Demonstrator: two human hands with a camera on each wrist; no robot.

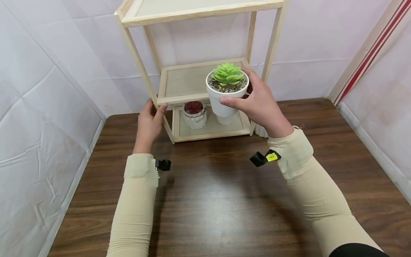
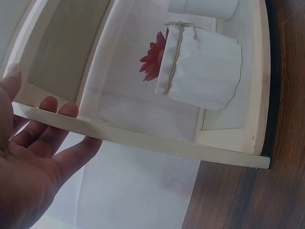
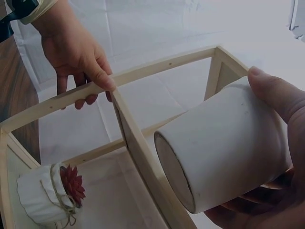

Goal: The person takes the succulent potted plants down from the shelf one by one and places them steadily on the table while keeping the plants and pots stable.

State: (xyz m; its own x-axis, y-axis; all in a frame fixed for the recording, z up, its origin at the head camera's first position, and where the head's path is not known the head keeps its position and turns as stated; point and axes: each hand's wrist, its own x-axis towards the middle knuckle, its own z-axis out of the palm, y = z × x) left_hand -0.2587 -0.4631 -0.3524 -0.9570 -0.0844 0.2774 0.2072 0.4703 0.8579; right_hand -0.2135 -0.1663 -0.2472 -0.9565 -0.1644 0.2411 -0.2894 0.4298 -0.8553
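Note:
My right hand grips a white pot with a green succulent set in pebbles. It holds the pot in the air before the middle shelf of a pale wooden rack; the right wrist view shows the pot's underside. My left hand holds the rack's left front post at middle-shelf height, fingers curled round it. On the bottom shelf stands a white pot tied with twine, bearing a red succulent. Another white pot shows beside it, mostly cut off or hidden.
The rack's top shelf rises above both hands. A white ribbed object shows partly behind the right front post. The rack stands on a dark wooden table, with white sheeting around the back and sides.

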